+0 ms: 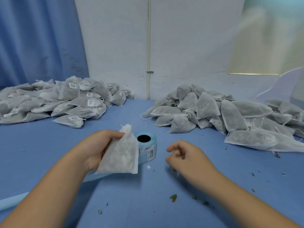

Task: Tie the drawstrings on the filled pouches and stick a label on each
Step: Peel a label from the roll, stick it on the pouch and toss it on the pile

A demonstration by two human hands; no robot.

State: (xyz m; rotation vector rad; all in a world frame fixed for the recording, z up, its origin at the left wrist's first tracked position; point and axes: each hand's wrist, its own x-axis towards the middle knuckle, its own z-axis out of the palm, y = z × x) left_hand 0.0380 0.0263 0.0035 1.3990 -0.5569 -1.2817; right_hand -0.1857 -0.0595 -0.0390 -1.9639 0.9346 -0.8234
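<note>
A filled pouch [120,155] is gripped at its gathered neck by the left hand [100,145] and held above the blue counter [148,195], just in front of the label roll [150,152]. The right hand [185,158] is seen near the roll, fingers loosely curled, with nothing held. Labelled pouches [65,99] are piled far left, unlabelled pouches [222,112] far right.

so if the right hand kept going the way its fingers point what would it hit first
Probably the label roll, just left of the right hand; the gap between looks free, though depth is hard to judge.
</note>
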